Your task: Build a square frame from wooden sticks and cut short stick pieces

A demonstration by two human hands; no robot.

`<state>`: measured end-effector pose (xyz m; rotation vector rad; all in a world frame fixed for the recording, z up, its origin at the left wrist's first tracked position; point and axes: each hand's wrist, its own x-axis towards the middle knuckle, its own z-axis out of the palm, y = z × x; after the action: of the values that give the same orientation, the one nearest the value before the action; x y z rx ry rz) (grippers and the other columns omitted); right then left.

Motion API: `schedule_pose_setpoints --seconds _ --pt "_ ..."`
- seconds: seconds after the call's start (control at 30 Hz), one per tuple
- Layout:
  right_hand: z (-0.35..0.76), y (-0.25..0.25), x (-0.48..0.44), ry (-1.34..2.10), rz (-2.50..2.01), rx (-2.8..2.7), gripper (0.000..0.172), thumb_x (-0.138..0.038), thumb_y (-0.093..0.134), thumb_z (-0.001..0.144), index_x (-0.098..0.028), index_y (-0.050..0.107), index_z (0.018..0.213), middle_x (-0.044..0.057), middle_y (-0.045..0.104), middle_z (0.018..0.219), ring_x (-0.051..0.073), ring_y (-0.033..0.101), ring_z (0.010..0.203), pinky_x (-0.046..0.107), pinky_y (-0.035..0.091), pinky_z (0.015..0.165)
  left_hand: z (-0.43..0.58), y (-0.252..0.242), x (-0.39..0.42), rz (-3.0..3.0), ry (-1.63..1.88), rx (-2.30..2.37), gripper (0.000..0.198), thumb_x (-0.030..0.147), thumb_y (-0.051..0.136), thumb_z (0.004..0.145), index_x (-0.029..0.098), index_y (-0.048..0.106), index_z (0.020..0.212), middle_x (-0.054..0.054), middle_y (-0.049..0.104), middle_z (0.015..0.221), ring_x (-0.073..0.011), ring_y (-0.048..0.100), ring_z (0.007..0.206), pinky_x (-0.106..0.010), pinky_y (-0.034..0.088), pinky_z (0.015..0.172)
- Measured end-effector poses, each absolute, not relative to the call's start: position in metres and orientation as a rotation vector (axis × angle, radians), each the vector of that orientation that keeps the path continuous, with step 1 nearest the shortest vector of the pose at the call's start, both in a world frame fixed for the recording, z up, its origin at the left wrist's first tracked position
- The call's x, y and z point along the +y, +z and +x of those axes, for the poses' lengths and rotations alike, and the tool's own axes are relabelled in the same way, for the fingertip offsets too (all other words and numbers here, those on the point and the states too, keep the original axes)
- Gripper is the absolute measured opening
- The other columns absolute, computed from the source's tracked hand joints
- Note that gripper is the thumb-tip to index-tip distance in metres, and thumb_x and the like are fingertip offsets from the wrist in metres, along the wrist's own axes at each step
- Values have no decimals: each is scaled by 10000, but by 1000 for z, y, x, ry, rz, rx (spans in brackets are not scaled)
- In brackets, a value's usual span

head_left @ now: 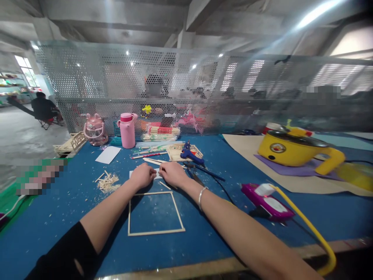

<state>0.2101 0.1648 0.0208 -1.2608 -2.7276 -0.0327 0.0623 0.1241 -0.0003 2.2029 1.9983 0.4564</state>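
Note:
My left hand (142, 175) and my right hand (172, 173) are close together over the blue table (87, 229), fingers curled in. Whatever their fingertips hold is too small to make out. Beneath them lies a white sheet (158, 175), partly covered by the hands. Just in front of it, a rectangular frame of thin wooden sticks (156, 233) rests flat on the table. One short loose stick (165, 185) sits near my right hand. Further back, a few pale sticks (154, 160) lie beside a blue glue gun (190, 154) resting across a small wooden stick frame (174, 152).
Left of my hands is a pile of short stick pieces (108, 182). A pink bottle (127, 131) and a clear pink jug (96, 131) stand behind. On the right are a purple power strip (269, 203), its yellow cable (305, 225) and a yellow electric pot (287, 149). Perforated metal panels (122, 77) close the back.

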Motion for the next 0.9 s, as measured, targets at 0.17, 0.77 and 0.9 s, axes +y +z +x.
schedule_pose_setpoints --seconds 0.17,0.77,0.9 --pt "210 18 166 3 -1265 -2713 189 -281 495 834 -199 665 842 69 698 896 197 617 852 253 374 681 62 -1 125 2196 460 2005 278 306 509 806 246 694 1004 -87 642 927 -199 609 838 -277 454 755" --pt "219 19 184 631 -1108 -2436 317 -296 370 862 -136 585 695 8 584 617 106 497 572 203 367 561 56 2 121 2327 642 1842 268 369 598 771 198 692 955 -64 669 858 -175 602 771 -240 427 694" --pt "219 24 178 834 -973 -2409 280 -309 396 837 -145 530 652 -28 513 572 85 428 522 199 353 535 60 9 113 2400 712 1746 240 386 575 795 199 699 878 -49 679 815 -159 594 753 -225 417 686"
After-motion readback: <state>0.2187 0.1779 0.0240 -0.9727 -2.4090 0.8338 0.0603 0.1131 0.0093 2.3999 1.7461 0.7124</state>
